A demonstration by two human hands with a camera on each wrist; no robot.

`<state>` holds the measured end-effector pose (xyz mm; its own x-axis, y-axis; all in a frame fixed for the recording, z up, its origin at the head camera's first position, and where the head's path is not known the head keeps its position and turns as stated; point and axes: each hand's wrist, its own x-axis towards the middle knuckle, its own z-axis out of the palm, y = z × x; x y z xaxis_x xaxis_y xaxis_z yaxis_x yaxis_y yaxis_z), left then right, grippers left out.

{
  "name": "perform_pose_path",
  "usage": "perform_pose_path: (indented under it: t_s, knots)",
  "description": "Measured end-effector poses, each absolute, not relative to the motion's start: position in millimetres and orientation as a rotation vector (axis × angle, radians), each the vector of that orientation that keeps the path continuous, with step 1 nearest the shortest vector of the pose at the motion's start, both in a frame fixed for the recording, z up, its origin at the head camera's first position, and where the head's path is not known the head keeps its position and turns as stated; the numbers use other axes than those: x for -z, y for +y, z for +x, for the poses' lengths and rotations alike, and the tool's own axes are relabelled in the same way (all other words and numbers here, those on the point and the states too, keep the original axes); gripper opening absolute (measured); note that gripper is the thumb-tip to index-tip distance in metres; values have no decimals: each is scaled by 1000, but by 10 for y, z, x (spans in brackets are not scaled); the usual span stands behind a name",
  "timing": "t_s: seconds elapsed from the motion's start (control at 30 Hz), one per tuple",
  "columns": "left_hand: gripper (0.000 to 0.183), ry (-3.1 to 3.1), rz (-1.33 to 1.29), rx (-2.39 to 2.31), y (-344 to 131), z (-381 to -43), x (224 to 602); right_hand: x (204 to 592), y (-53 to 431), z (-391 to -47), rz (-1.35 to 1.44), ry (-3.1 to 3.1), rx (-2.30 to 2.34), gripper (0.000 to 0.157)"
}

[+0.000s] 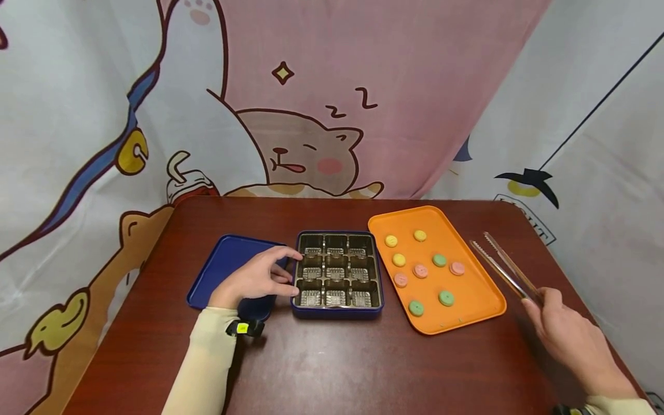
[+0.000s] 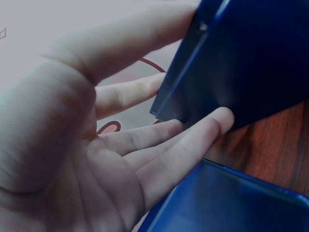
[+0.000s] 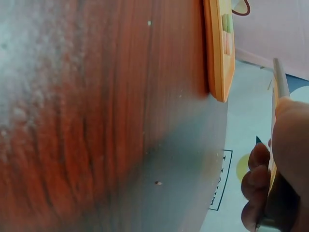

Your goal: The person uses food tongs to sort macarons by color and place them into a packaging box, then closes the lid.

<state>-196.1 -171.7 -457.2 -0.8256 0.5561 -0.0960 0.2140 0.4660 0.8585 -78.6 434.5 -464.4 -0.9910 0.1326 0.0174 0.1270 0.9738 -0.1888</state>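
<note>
A dark blue square box stands at the table's middle, fitted with a shiny divided insert whose several compartments hold nothing. My left hand is at its left side, the fingers nearly straight and touching the box wall; the left wrist view shows the hand against the blue side of the box. At the right, my right hand grips metal tongs by their rear end, the tips apart with nothing between them. In the right wrist view, the fingers curl round the tongs.
On the orange tray, right of the box, lie several small macarons: yellow ones, pink ones and green ones. A blue lid lies partly under the left forearm. Behind the brown table hangs a printed cloth.
</note>
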Motion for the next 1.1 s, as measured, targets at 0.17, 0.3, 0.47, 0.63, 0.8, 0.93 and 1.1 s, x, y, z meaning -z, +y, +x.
perform_pose_path:
  t_s: [0.17,0.3,0.47,0.63,0.8,0.93,1.1]
  knots:
    - [72,2358,641,-1302,-1730,-1963,4567,4624,4296,-753,-113,-3104,-284,60]
    - [72,2354,638,-1305,-1739,-1962,4558,4637,4269,-734,-69,-3136,-262,57]
    - [72,2357,647,-1312,-1739,-1964,4548,4658,4253,-740,-8,-3186,-239,55]
    - [72,2354,653,-1313,-1734,-1965,4555,4679,4254,-759,17,-3216,-223,58]
    - [72,2352,665,-1321,-1729,-1966,4562,4686,4251,-768,21,-3240,-194,57]
    - [72,2347,663,-1323,-1725,-1967,4566,4715,4247,-755,46,-3237,-170,51]
    - [72,2350,659,-1319,-1722,-1967,4577,4728,4238,-731,64,-3222,-149,45]
